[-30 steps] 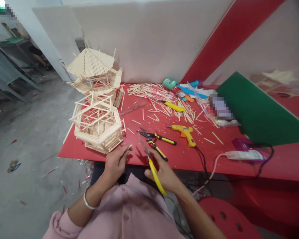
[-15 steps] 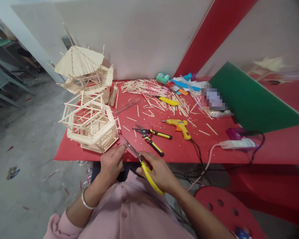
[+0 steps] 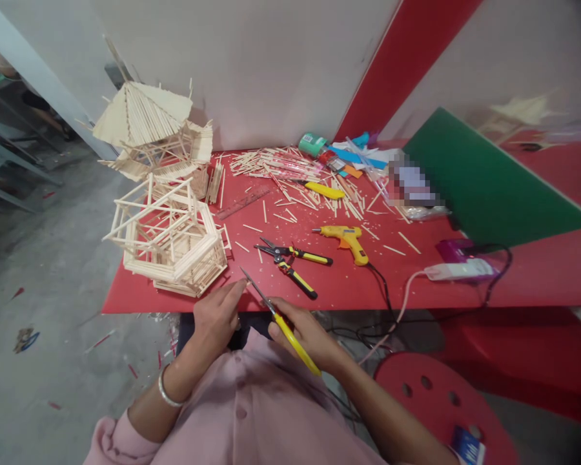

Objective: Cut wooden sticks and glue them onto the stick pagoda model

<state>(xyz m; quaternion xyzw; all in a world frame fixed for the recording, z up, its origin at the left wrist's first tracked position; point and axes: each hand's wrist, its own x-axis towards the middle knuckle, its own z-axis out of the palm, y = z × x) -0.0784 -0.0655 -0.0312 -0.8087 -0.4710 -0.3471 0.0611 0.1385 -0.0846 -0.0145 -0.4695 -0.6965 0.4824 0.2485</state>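
Observation:
My right hand [image 3: 306, 332] is closed around yellow-handled scissors [image 3: 295, 342], whose thin metal blades point up and left over the table's front edge, nearly together. Close to the blades, my left hand [image 3: 217, 316] has its fingers pinched together; a tiny pale bit shows at the fingertips, too small to name. Just beyond my left hand stands an open six-sided frame of thin wooden sticks [image 3: 174, 258]. Black-and-yellow snips [image 3: 290, 258] lie with jaws spread in front of my right hand.
A stick-built pagoda model [image 3: 145, 123] stands behind the frame. Loose sticks [image 3: 271, 161], a yellow cutter knife [image 3: 324, 190], a clear ruler [image 3: 244, 201] and a corded yellow glue gun [image 3: 346, 239] lie on the red table [image 3: 377, 284]. A green board [image 3: 489, 181] leans right; a red stool [image 3: 430, 413] stands below.
The scissor blades have come closer together and the handles have turned slightly in my right hand. My left hand stays pinched near them. The view has shifted a little.

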